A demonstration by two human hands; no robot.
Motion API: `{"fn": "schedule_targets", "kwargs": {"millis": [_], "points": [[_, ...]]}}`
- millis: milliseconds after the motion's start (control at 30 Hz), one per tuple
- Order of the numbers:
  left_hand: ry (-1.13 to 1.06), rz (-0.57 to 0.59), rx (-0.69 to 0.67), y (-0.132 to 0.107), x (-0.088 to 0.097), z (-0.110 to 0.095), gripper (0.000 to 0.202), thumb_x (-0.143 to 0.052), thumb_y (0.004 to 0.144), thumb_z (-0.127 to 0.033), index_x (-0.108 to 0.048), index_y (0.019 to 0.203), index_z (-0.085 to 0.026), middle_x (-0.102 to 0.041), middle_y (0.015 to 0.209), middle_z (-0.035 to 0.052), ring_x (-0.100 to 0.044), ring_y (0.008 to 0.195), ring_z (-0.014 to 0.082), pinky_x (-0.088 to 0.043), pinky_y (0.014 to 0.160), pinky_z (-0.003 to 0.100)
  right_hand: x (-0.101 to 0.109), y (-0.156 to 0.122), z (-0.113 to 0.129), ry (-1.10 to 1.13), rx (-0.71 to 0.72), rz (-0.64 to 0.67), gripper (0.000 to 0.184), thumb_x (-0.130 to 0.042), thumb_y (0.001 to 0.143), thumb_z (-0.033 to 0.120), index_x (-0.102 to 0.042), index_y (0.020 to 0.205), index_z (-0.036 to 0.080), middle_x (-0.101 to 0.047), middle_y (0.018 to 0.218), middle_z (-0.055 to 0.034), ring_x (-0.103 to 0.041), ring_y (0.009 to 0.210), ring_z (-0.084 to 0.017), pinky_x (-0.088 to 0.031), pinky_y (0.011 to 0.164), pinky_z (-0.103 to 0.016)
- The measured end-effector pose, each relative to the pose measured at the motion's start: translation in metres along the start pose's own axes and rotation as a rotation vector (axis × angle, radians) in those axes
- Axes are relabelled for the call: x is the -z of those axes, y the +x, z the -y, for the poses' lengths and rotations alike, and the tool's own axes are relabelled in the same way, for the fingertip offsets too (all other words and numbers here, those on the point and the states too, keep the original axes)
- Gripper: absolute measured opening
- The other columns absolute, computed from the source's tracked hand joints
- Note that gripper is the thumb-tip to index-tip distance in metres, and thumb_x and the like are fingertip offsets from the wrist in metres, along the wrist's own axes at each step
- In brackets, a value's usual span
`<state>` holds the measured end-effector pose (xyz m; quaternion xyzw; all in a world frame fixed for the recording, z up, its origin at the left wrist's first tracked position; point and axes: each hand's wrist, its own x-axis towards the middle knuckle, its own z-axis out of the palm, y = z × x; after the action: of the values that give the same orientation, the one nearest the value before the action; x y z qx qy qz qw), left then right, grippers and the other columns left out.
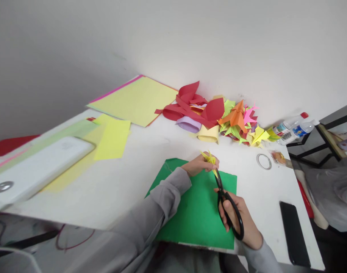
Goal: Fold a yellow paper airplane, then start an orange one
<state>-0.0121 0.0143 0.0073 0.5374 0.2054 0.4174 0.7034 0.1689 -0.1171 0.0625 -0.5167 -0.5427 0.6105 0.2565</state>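
Note:
My left hand (200, 164) is closed around a small yellow folded paper (210, 157) with several pointed tips. In my right hand (238, 216) is a pair of black-handled scissors (222, 195), its blades pointing up and away from me. The blade ends reach the lower part of the yellow paper; whether they are cutting into it I cannot tell. Beneath both hands lies a green sheet (194, 212) near the table's front edge.
Behind my hands sit folded paper pieces (236, 117) and curled red paper strips (190, 106). Large yellow sheets (133, 98) lie far left, beside a white device (48, 163). To the right are a tape ring (263, 161), plastic bottles (297, 129) and a black phone (294, 234).

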Motion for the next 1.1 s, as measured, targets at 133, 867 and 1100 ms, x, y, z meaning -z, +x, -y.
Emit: {"fn": "schedule_targets", "kwargs": {"millis": [133,867,1100], "points": [[0.0,-0.001,0.002,0.0004,0.0,0.0007,0.028,-0.075,0.061,-0.038,-0.065,0.058,-0.012,-0.047,0.045,-0.0024,-0.035,0.042,0.0074,-0.02,0.045,0.025,-0.0007,0.0,0.0019,0.002,-0.009,-0.009,0.08,-0.053,0.076,0.079,-0.06,0.117,0.011,-0.046,0.057,0.0059,-0.038,0.036,-0.006,-0.034,0.032,-0.019],[0.007,-0.004,-0.002,0.0001,-0.001,-0.001,0.032,-0.076,0.062,-0.042,-0.065,0.058,-0.012,-0.045,0.043,-0.0034,-0.034,0.042,0.0074,-0.021,0.045,0.025,-0.0024,-0.002,0.0039,-0.002,-0.009,-0.025,0.078,-0.053,0.077,0.079,-0.061,0.114,0.011,-0.045,0.055,0.0064,-0.038,0.034,-0.006,-0.034,0.031,-0.018],[0.001,-0.002,-0.01,0.0,-0.0001,0.0006,0.031,-0.076,0.062,-0.04,-0.066,0.058,-0.012,-0.046,0.044,-0.0029,-0.034,0.042,0.0074,-0.021,0.045,0.025,-0.002,-0.0024,0.0046,-0.027,-0.011,-0.028,0.078,-0.052,0.077,0.079,-0.062,0.115,0.011,-0.046,0.056,0.006,-0.038,0.035,-0.006,-0.035,0.031,-0.018]]}}
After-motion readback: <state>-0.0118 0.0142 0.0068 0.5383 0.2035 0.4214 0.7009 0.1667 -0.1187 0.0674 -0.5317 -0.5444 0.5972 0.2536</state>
